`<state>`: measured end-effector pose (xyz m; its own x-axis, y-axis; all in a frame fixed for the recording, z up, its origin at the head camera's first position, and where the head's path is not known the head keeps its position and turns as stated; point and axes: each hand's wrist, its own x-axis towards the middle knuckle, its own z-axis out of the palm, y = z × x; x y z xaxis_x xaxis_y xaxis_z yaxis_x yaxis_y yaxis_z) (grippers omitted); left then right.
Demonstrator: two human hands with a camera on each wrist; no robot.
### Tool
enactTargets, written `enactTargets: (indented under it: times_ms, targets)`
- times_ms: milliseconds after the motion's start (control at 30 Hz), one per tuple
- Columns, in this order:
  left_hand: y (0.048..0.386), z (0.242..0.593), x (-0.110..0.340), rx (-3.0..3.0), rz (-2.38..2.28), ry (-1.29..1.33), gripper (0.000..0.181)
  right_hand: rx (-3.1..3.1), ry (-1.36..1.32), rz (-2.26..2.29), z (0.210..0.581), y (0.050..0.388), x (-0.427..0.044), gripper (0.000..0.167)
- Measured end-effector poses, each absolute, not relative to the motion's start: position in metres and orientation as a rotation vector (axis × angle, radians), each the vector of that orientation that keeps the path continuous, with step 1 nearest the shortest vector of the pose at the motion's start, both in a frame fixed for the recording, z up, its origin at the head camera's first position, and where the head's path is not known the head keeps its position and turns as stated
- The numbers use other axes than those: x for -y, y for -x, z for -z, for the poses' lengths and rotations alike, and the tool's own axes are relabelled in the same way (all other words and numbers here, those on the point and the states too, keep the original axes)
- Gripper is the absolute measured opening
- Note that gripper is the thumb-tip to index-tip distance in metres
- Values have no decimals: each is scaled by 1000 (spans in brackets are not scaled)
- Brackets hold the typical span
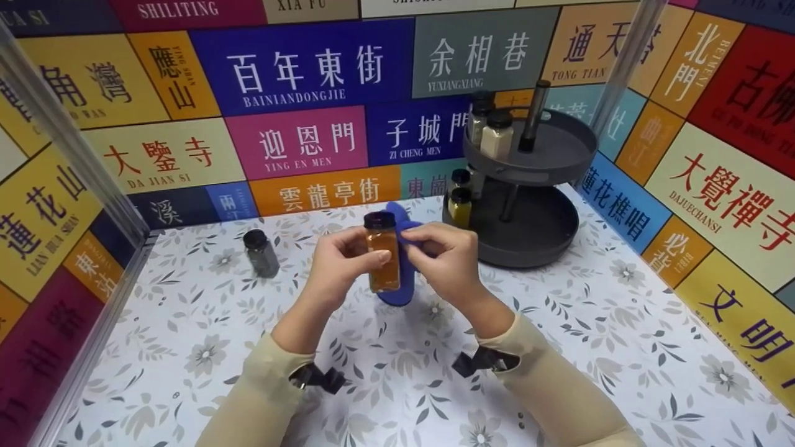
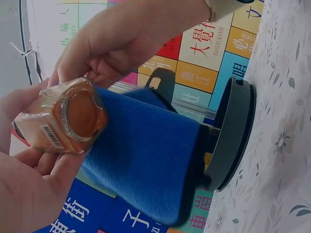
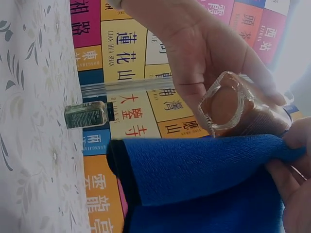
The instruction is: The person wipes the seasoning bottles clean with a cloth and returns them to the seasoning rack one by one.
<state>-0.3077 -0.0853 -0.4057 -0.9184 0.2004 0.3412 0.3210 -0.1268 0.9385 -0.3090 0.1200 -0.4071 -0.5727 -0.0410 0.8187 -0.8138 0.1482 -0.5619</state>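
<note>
My left hand [image 1: 338,264] grips a square glass spice jar [image 1: 384,264] with orange-brown contents and a black lid, raised above the table. In the left wrist view the jar's base [image 2: 83,115] faces the camera, a barcode label on one side. My right hand [image 1: 448,254] pinches a blue cloth [image 1: 405,282] by its upper part. The cloth [image 3: 204,170] hangs down against the jar's side in the right wrist view, its edge trimmed in black. Cloth and jar partly hide the fingertips.
A second jar [image 1: 261,254], dark greenish with a black lid, stands on the floral-covered table at the left. At the back right is a dark two-tier rack [image 1: 528,248], with several jars on its left side. Panels with lettering [image 1: 298,136] wall the table's back and sides.
</note>
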Motion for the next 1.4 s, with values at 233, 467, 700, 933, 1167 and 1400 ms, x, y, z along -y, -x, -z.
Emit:
enactTargets:
  times_ms: [233,467,700,933,1167,1400]
  targets:
    - [310,405,88,2027,2215,617,30,1722,-830,-1504,408,308,-118,22]
    - [315,402,96,1847,2297,530,34,1817,-941,-1526,416,307,-112,23]
    - [314,396,101,1714,2345,409,39,1891,-1046,-1495,421,306,-110,24]
    - [313,399,91,1505,2432,308,35,1892,-1053,-1467,415,307,-114,26]
    - [307,402,87,1629,2347,341,40,1787,-1089,-1319,413,308,-115,24]
    - [307,408,77,1816,2324,460,32,1728,-996,-1285,407,311,-123,20]
